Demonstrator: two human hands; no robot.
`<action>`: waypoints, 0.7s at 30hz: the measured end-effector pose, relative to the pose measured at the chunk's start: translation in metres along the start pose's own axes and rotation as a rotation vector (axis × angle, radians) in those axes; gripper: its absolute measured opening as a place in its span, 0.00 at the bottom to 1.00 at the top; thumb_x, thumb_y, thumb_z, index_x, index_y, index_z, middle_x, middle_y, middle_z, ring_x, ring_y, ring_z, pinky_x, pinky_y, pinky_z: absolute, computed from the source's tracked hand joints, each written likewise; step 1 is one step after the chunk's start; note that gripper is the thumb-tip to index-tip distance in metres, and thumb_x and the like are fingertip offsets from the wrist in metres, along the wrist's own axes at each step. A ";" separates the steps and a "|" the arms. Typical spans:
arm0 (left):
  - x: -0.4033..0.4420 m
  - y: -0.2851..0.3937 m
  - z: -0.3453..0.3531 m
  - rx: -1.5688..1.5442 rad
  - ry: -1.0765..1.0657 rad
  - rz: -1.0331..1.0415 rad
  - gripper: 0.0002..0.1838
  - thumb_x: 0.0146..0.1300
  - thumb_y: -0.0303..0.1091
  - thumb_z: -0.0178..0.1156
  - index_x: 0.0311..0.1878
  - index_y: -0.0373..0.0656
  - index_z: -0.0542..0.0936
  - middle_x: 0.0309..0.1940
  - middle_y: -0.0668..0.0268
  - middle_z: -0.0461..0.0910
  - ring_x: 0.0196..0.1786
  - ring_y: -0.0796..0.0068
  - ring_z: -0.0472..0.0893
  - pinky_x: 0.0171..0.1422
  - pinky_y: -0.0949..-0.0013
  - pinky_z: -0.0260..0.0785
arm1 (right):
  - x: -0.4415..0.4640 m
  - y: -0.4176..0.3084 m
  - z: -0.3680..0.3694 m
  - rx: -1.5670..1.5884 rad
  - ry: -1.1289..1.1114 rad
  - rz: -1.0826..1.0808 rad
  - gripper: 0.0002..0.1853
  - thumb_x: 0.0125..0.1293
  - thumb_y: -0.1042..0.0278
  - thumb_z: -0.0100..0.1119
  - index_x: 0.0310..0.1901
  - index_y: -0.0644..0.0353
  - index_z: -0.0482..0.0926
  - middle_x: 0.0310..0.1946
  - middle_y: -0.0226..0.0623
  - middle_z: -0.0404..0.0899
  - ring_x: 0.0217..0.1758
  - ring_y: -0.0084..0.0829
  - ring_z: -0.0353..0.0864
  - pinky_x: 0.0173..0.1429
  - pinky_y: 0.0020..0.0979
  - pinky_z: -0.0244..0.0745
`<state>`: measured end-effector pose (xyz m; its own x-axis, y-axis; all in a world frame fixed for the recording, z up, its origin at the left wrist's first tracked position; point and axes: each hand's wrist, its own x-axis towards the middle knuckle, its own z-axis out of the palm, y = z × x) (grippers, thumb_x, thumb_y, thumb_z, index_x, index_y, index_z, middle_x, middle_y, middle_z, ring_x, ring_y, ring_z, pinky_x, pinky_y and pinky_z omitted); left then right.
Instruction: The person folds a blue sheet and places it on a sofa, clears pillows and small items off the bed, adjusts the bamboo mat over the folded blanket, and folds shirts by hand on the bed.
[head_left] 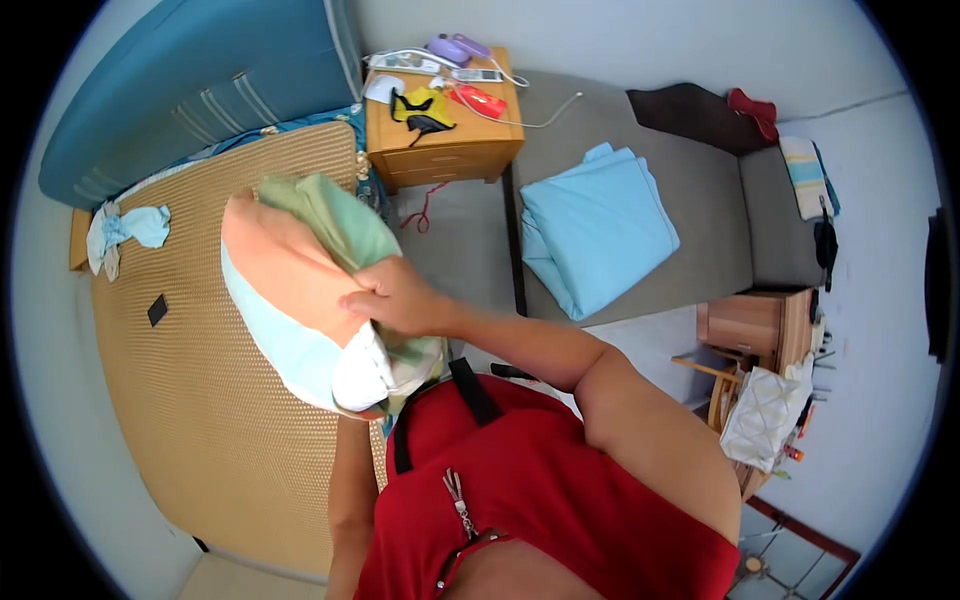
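Red top (485, 445), cloth bundle (290, 275) at hands (397, 297), closed drawers (447, 163)

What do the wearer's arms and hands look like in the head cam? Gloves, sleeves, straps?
Right hand: no glove or watch visible. Left hand: hidden. Right arm and left forearm: bare where visible. Red top, with black straps and a silver tassel in front.

Our cloth bundle (290, 265), peach, green, pale blue and white, loosely folded, held up over our tan mat (230, 440)
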<state>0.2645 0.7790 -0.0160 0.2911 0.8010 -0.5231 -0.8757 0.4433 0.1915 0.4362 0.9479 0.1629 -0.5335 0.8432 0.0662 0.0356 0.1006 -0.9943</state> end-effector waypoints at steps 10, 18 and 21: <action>0.078 -0.081 0.181 0.073 -0.331 -0.250 0.28 0.69 0.47 0.43 0.66 0.40 0.59 0.62 0.57 0.66 0.60 0.63 0.70 0.65 0.62 0.63 | -0.155 -0.121 -0.178 -0.121 0.494 -0.429 0.13 0.47 0.65 0.56 0.15 0.65 0.68 0.14 0.33 0.68 0.17 0.25 0.64 0.22 0.29 0.57; 0.166 -0.149 0.210 0.932 -0.215 0.095 0.32 0.58 0.30 0.54 0.68 0.44 0.59 0.58 0.62 0.70 0.53 0.69 0.74 0.57 0.66 0.65 | -0.311 -0.001 -0.293 -0.114 1.095 0.149 0.12 0.55 0.69 0.56 0.19 0.66 0.72 0.17 0.24 0.68 0.21 0.15 0.62 0.23 0.23 0.56; 0.174 -0.175 0.177 1.044 0.067 -0.148 0.31 0.60 0.32 0.54 0.68 0.45 0.59 0.55 0.66 0.73 0.49 0.75 0.75 0.53 0.73 0.64 | -0.383 0.148 -0.315 -0.351 1.153 0.479 0.14 0.56 0.65 0.58 0.19 0.65 0.74 0.14 0.25 0.67 0.20 0.17 0.65 0.24 0.25 0.59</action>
<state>0.5365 0.9114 0.0064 0.3184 0.7011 -0.6380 -0.0586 0.6863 0.7250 0.9124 0.8064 0.0165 0.6187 0.7815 -0.0802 0.3310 -0.3519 -0.8755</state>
